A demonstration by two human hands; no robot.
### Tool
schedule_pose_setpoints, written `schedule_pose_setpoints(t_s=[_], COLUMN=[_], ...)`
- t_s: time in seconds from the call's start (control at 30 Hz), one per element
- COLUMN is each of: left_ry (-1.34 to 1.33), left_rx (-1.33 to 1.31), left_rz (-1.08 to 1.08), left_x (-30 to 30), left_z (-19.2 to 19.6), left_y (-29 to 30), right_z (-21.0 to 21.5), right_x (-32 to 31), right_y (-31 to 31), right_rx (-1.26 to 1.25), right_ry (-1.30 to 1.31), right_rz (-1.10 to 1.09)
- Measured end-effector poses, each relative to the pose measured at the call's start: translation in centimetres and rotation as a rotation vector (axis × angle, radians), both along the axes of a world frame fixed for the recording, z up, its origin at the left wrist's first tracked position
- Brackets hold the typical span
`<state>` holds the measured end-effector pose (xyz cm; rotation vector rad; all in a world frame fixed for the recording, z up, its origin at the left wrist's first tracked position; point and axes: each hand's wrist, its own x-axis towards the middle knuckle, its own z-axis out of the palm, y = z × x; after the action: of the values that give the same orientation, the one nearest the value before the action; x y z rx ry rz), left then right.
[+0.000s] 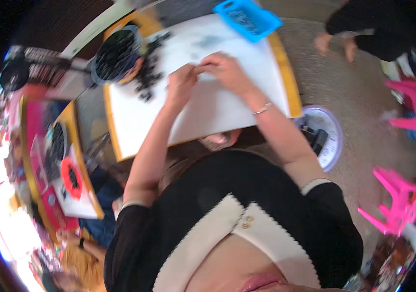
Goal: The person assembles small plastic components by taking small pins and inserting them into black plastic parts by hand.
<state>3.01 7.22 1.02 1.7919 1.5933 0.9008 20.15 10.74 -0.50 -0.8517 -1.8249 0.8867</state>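
My left hand [180, 85] and my right hand [225, 69] meet fingertip to fingertip over the white table top [203, 114]. They pinch something very small between them; the blur hides what it is. A loose heap of small black parts [148, 68] lies on the table just left of my left hand. A round bowl of the same black parts [115, 54] stands at the table's far left corner. A thin bracelet [262, 109] sits on my right wrist.
A blue tray [248, 18] with small dark parts rests at the table's far right corner. A round white container [324, 136] stands on the floor to the right. Pink plastic stools [400, 202] are further right. Another person's feet [335, 45] are at the top right. A second work table [66, 170] is on the left.
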Motion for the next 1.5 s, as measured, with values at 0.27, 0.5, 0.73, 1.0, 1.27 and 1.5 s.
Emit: schedule_pose_setpoints(t_s=[0.27,0.5,0.73,1.0,1.27,1.5], left_ry=[-0.123,0.355,0.317,0.208,0.351,-0.205], left_rx=[0.086,0.423,0.387,0.307,0.318,-0.160], left_rz=[0.122,0.039,0.073,0.080,-0.163,-0.026], left_x=[0.9,1.2,0.0,-2.1,-2.5,-0.3], left_z=[-0.5,-0.9,-0.6,0.3,0.3,1.2], left_y=[-1.5,-2.3,-2.9,3.6,6.6,4.0], right_z=[-0.3,-0.8,-1.3,-1.5,-0.9,0.2], right_x=[0.2,1.1,0.3,0.3,0.3,-0.2], right_y=[-0.3,0.3,-0.1,0.2,-0.2,-0.2], right_rx=[-0.069,0.285,0.324,0.310,0.329,0.245], right_ry=[0.159,-0.244,-0.410,-0.272,-0.249,-0.079], right_rz=[-0.092,-0.400,-0.391,-0.432,-0.415,-0.295])
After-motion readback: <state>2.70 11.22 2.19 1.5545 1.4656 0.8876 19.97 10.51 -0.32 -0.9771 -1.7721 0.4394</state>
